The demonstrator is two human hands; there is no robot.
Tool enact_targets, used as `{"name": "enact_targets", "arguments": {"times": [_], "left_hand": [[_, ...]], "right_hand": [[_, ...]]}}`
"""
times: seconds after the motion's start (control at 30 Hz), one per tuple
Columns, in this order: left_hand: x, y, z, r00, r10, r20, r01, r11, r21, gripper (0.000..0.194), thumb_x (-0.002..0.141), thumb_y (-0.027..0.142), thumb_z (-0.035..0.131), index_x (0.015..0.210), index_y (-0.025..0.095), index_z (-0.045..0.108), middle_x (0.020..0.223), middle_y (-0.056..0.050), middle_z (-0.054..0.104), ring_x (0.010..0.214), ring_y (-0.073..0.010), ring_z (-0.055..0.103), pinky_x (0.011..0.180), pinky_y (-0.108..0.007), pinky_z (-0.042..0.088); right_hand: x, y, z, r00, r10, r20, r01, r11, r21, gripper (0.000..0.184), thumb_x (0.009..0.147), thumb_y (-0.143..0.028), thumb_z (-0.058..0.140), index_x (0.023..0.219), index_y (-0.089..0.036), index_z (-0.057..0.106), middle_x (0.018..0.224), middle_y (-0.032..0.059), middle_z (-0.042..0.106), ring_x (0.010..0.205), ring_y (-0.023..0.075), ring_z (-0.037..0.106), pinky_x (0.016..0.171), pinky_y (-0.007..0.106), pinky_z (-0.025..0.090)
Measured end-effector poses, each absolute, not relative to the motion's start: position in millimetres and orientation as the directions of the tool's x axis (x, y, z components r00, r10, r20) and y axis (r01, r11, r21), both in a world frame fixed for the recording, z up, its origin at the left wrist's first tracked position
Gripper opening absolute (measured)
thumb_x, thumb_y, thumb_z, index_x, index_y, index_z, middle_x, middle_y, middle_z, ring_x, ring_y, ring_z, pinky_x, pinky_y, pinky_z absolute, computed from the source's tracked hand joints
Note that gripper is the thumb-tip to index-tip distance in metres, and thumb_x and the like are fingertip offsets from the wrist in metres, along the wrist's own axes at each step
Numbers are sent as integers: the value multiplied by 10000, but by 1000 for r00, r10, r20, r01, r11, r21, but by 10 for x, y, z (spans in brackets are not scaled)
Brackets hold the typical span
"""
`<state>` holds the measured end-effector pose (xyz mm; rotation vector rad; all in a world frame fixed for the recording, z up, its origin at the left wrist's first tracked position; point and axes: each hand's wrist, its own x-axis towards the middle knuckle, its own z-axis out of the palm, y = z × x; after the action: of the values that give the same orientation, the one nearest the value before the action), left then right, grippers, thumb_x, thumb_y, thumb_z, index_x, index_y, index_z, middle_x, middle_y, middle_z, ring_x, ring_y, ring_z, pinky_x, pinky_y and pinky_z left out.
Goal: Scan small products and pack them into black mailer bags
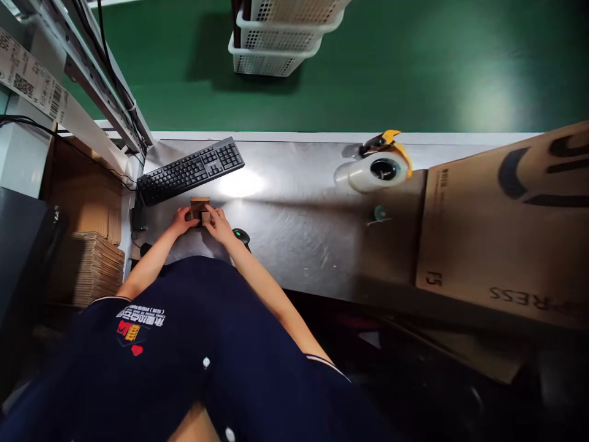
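Note:
A small brown cardboard box (199, 205) sits on the metal table (294, 227), just in front of a black keyboard (189, 170). My left hand (183, 219) grips its left side with curled fingers. Pressed against the box's right side is my right hand (216, 221), fingers also curled on it. A small dark object lies between my hands at the box's near face; I cannot make out what it is.
A black scanner (241, 236) lies right of my right hand. A tape dispenser (378, 167) with a yellow handle stands at the table's far edge. A large cardboard box (506, 227) fills the right. Flat cartons (94, 267) are stacked at left. White baskets (280, 37) stand on the green floor.

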<state>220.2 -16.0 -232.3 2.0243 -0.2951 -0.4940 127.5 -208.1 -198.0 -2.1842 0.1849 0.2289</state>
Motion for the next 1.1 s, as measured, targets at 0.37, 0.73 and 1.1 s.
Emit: {"name": "enact_targets", "arguments": {"times": [0.37,0.73,1.1], "left_hand": [[2010,-87,-2211,813,-582,-30,-371,-557,743,355,846,129,686,1195,196,684,1337,-139,711,1314,-285,652,1184,-543,497],[1926,95,-2061,743,-640,-197,-220,-511,831,652,749,77,779,1376,200,648,1703,-173,404,1533,-330,479,1258,-529,425],[2188,-232,-1247,834,-550,-51,-29,-136,990,769,799,307,868,1462,225,486,1419,-191,692,1304,-312,684,985,-434,605]], "right_hand": [[1325,-2223,-1794,963,231,-137,101,-784,-613,657,869,-81,551,1520,-164,535,1534,172,595,1423,319,539,1210,510,444],[1375,-2338,-1732,892,414,-184,195,-717,-669,516,954,-229,681,1464,-170,638,1667,237,433,1551,354,428,1266,583,378],[1475,-2589,-793,975,206,-79,48,-548,-835,487,1102,-383,412,1487,-168,621,1411,137,717,1264,246,692,1082,402,577]]}}
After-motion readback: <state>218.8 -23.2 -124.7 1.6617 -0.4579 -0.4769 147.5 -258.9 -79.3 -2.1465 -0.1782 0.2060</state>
